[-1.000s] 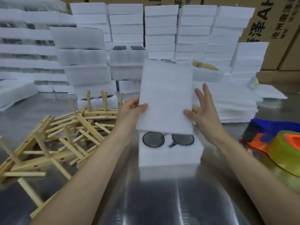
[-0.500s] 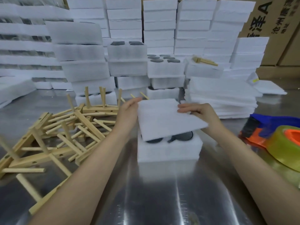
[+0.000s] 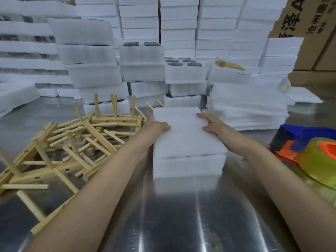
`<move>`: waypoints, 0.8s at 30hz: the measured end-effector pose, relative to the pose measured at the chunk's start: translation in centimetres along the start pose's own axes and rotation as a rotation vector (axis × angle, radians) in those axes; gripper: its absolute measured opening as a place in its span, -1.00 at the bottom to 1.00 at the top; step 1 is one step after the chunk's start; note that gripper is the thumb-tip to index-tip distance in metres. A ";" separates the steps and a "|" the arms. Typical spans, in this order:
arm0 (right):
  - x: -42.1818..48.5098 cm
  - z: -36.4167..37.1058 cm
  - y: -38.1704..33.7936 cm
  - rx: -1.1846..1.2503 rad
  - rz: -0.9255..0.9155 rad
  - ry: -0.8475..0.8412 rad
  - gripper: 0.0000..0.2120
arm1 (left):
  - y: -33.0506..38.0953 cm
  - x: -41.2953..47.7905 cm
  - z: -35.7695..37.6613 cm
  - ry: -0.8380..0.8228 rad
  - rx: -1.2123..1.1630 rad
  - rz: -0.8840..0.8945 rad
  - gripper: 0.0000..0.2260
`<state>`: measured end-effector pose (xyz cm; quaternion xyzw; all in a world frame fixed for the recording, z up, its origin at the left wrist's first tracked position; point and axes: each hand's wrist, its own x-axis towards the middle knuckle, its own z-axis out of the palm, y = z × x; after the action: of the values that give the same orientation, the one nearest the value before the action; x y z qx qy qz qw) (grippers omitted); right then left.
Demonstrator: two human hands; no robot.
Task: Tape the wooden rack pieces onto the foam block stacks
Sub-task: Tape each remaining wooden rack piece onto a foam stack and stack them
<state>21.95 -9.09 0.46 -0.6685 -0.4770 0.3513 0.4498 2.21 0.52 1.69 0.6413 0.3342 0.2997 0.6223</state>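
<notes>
A white foam sheet lies flat on a thick foam block in the middle of the steel table and covers the block's top. My left hand holds the sheet's left edge with its thumb on top. At the right edge my right hand rests with relaxed fingers touching the sheet's far corner. Several wooden rack pieces with pegs lie in a loose heap to the left of the block, untouched.
A tape dispenser with a yellow roll sits at the right edge. A pile of thin foam sheets stands behind my right hand. Stacked foam blocks fill the back, with cardboard boxes at the far right.
Both hands have lowered the foam sheet from upright to flat on the block. It now hides the two dark round discs that showed in the block's top.
</notes>
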 end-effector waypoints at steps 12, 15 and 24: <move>-0.8 1.0 -1.2 -0.023 -0.034 0.001 -0.61 | 0.6 0.1 0.5 0.130 -0.061 -0.109 -0.74; -0.9 0.9 -1.2 -0.002 -0.029 -0.003 -0.62 | 0.8 0.0 0.6 0.133 -0.079 -0.100 -0.85; -1.1 1.0 -1.4 -0.056 -0.034 -0.026 -0.64 | 0.1 0.8 -0.2 0.046 -0.054 -0.111 -0.52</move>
<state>20.30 -9.65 1.50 -0.6681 -0.5037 0.3385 0.4305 2.52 1.30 1.78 0.5977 0.3755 0.2882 0.6471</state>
